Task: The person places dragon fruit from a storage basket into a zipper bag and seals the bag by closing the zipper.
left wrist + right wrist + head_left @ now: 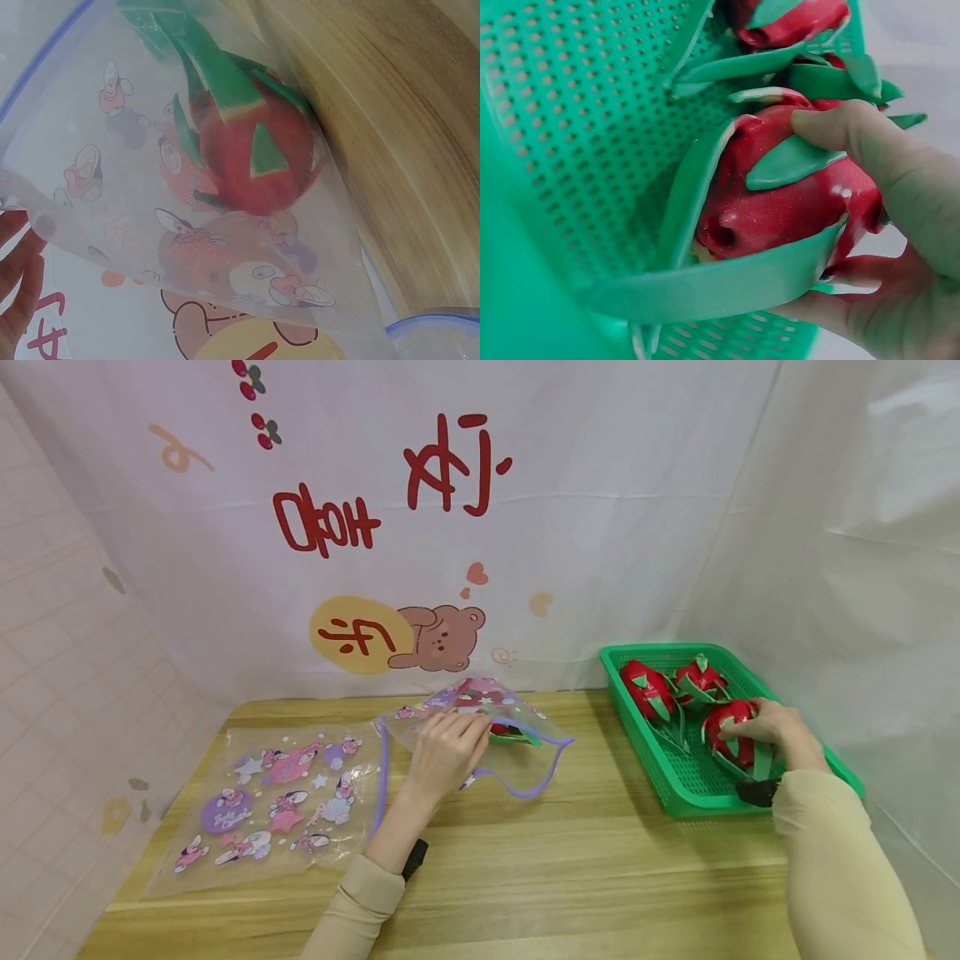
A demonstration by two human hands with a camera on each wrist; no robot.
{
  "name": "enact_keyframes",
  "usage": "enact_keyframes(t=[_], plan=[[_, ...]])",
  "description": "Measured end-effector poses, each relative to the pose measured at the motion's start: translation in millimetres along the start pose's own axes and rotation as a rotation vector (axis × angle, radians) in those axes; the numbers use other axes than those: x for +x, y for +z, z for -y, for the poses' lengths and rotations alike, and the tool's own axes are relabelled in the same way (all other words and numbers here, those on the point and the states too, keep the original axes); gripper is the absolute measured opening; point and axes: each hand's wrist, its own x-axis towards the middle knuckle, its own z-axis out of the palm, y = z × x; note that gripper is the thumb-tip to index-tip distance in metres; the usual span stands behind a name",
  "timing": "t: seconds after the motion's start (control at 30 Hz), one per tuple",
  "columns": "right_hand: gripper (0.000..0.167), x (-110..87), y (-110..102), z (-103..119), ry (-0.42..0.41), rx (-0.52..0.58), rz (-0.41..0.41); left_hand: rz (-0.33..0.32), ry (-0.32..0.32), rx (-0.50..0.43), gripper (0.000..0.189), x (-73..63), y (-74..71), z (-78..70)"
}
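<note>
My left hand point(448, 753) pinches the upper edge of a clear printed zip bag point(551, 768), whose purple-rimmed mouth gapes toward the right. A red dragon fruit point(259, 161) with green leaves lies inside that bag and shows through the film in the left wrist view. On the right, my right hand point(780, 733) grips another dragon fruit point(780, 202) in the green basket point(660, 777), thumb on its upper side and fingers beneath. Two more dragon fruits, one at the left point(647, 691) and one at the back point(701, 679), lie in the basket.
A second printed zip bag point(285, 810) lies flat on the left of the wooden table point(585, 877). White printed cloth point(570, 527) hangs behind the table, with more at both sides. The basket's raised rim stands close to the right-hand cloth.
</note>
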Motion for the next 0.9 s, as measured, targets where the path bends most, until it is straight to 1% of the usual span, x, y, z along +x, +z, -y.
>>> enact_keyframes(t=[0.2,0.27,0.37,0.43,0.53,0.7,0.77,0.9], plan=[[0.103,-6.3,-12,3,-0.055,-0.094,-0.080,-0.001,-0.005,-0.006,0.016,-0.8,1.4,-0.5],[0.101,-8.2,-15,6,-0.076,-0.108,-0.120,-0.004,-0.009,-0.012,0.015,-0.6,1.8,-0.8],[0.096,-10.7,-17,11,-0.110,-0.094,-0.197,-0.007,-0.012,-0.020,0.013,0.4,2.0,-1.6],[0.093,-13.0,-18,15,-0.132,-0.088,-0.258,-0.010,-0.011,-0.025,0.013,0.9,2.5,-1.9],[0.089,-17.5,-18,23,-0.174,-0.106,-0.377,-0.012,-0.013,-0.031,0.012,1.6,3.2,-2.3],[0.093,-27.4,-14,41,-0.251,-0.108,-0.565,-0.011,-0.022,-0.029,0.011,1.9,3.1,-2.1],[0.095,-32.9,-11,49,-0.293,-0.095,-0.635,-0.010,-0.024,-0.026,0.011,1.5,3.2,-1.7],[0.097,-43.3,-1,67,-0.415,-0.081,-0.779,-0.009,-0.033,-0.033,0.011,1.3,2.2,-1.4]])
